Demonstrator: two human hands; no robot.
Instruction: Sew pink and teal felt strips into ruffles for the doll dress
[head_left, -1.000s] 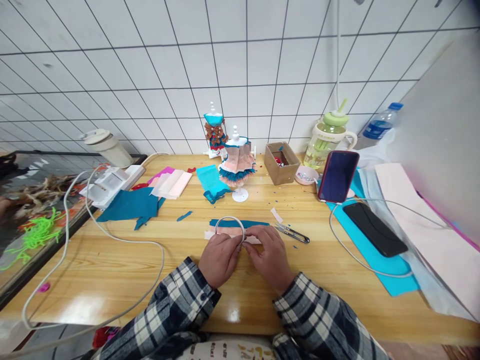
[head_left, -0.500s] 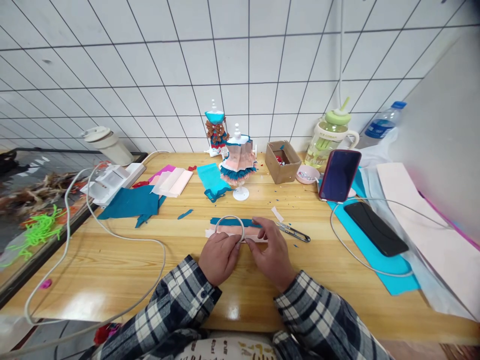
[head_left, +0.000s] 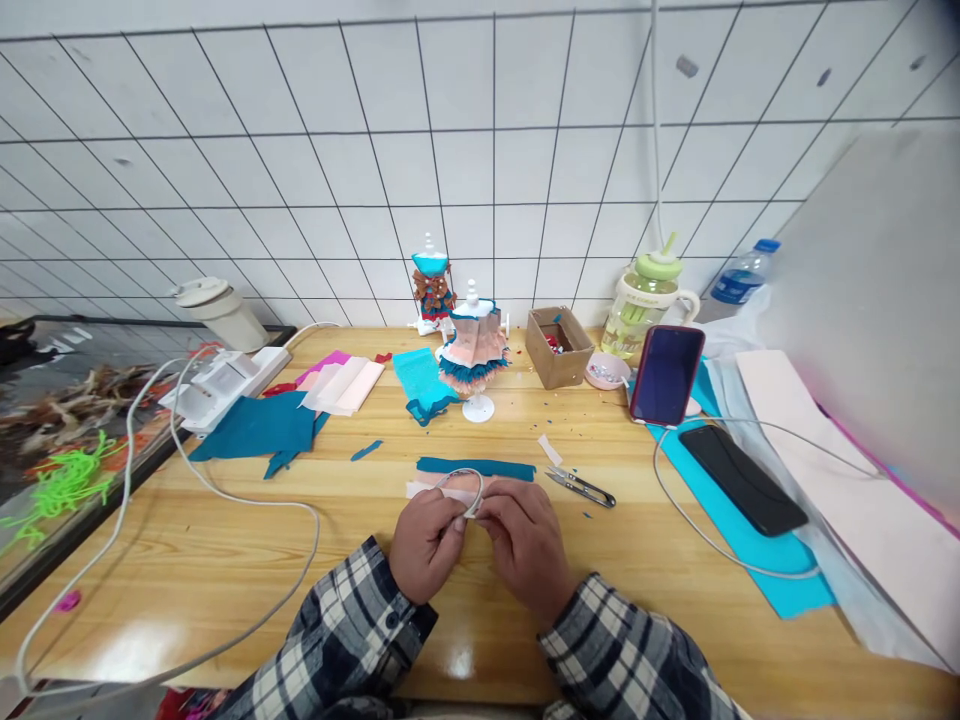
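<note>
A thin white ring [head_left: 481, 490], which looks like a narrow roll of tape, stands tilted between my hands. My left hand [head_left: 426, 540] is closed around its lower side, thumb pressed against the fingers. On the ring's right, my right hand [head_left: 526, 545] pinches at its lower edge; whether a tape end lies between those fingertips is too small to tell. Just beyond the hands lie a teal paper strip [head_left: 480, 468] and pale pink paper strips [head_left: 415, 489], partly hidden by my fingers. Thread snips [head_left: 581, 487] rest right of the strips.
Behind stand a small dress form [head_left: 474, 350] in ruffled paper, a second dressed form [head_left: 433, 285] and a cardboard box [head_left: 559, 350]. A phone [head_left: 667, 375] leans upright at right; a black phone [head_left: 742, 480] lies nearby. Loose white cable [head_left: 307, 560] crosses the left side.
My right hand has drawn in from the strips to the ring and its fingers have closed. The ring tilts more now. The camera view has shifted slightly upward.
</note>
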